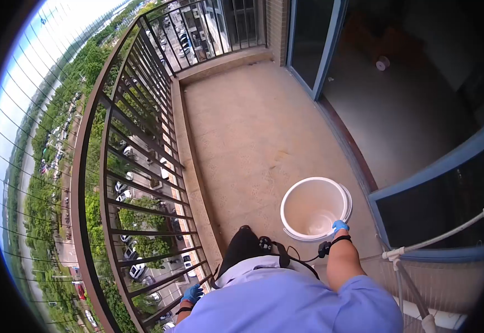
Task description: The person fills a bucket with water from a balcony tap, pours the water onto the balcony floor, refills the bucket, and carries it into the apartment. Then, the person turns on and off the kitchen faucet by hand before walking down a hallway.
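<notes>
I stand on a tiled balcony, looking down past my blue shirt. My right hand [340,226], in a blue glove, grips the near rim of a white bucket [308,191] that hangs tilted above the floor; its inside looks empty. My left hand [192,293], also gloved in blue, is low at my left side, close to the dark metal railing [136,166]. Its fingers are curled, and whether it touches a bar is unclear.
The railing runs along the left and far edge, with trees and parked cars far below. A blue-framed sliding door [322,53] opens to a dim room on the right. A white pipe rack [419,261] stands at the lower right. Bare balcony floor [253,127] lies ahead.
</notes>
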`<state>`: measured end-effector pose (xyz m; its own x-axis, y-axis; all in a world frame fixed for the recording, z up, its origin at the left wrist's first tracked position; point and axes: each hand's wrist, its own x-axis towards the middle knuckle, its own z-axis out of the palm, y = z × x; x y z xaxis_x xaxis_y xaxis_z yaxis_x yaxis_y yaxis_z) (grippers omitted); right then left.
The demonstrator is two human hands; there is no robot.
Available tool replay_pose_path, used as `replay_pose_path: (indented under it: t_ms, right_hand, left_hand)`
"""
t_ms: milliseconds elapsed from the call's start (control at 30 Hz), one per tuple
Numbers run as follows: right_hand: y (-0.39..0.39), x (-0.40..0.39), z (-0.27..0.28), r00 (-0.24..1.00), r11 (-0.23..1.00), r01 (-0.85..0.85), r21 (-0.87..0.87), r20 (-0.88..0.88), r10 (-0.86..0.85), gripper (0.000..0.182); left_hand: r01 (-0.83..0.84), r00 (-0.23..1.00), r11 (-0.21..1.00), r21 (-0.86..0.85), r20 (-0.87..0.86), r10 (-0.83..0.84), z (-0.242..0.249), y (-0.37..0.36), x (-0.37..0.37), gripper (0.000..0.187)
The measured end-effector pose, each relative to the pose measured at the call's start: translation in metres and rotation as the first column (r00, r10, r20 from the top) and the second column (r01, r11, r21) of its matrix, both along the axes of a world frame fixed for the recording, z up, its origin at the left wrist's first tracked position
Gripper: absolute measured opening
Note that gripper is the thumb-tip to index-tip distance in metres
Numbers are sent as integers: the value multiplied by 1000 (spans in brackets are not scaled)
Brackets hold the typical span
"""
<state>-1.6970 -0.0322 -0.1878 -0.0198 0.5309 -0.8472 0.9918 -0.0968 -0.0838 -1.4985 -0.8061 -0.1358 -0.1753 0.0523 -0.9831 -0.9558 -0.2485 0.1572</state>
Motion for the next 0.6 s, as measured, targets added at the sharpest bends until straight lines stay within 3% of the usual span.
replay_pose_path:
  t_ms: [67, 100, 133, 167, 200, 233, 267, 333, 367, 400, 433, 467, 500, 533, 567, 600]
  right_hand:
    - [10, 0, 22, 991, 990, 133, 44, 29, -134, 35]
    - [15, 2, 29, 979, 978, 198, 65, 33, -200, 35]
    - [21, 4, 33, 963, 961, 262, 84, 34, -266, 35]
    - [26, 9, 36, 942, 939, 328, 102, 34, -333, 34]
    - [32, 16, 33, 917, 913, 391, 120, 37, -397, 34]
    - [36, 24, 34, 887, 882, 451, 138, 41, -460, 35]
    - [41, 34, 31, 856, 851, 502, 153, 53, -515, 35]
    - [47, 69, 14, 791, 788, 591, 170, 65, -608, 35]
    - [57, 83, -1, 716, 699, 696, 163, -92, -692, 28]
    - [60, 96, -12, 614, 600, 788, 139, -243, -751, 22]
    - [45, 95, 2, 560, 545, 828, 132, -253, -789, 18]
    - [23, 84, 26, 501, 488, 865, 116, -259, -826, 15]
    - [4, 75, 46, 431, 422, 902, 93, -271, -861, 11]
    - [-11, 71, 58, 352, 349, 935, 61, -284, -892, 8]
    - [-25, 66, 71, 274, 277, 960, 32, -299, -914, 6]
    - [-34, 59, 82, 200, 209, 978, 5, -306, -931, 6]
  left_hand:
    - [223, 972, 975, -14, -68, -224, 3, -4, -47, 40]
    - [92, 996, 995, 33, 1, -92, -26, -16, -61, 39]
    - [593, 804, 798, 112, -134, -579, -23, -26, -93, 42]
    - [928, 322, 337, -157, -116, -940, 4, -12, -140, 42]
    - [909, -256, -268, -318, 78, -963, 78, 28, -209, 43]
    - [759, -107, -36, -650, -70, -992, -1, -24, -198, 40]
    - [769, -151, -77, -635, -63, -987, 10, -24, -243, 40]
    - [878, 336, 382, -289, -195, -921, 47, 5, -349, 31]
    - [681, -525, -312, -662, -145, -839, -38, -32, -410, 20]
    - [829, 77, 282, -483, -401, -913, -16, -11, -456, 23]
    - [614, 737, 725, -312, -102, -668, -5, 24, -517, 25]
    - [716, 623, 671, -193, -256, -739, -31, 22, -582, 28]
    - [587, 669, 742, -325, -321, -670, -20, 59, -631, 20]
    - [537, 760, 764, -358, -188, -622, 15, 112, -685, 21]
    - [611, 634, 666, -428, -240, -735, 39, 155, -732, 26]
    - [625, 559, 649, -434, -332, -760, 33, 183, -782, 26]
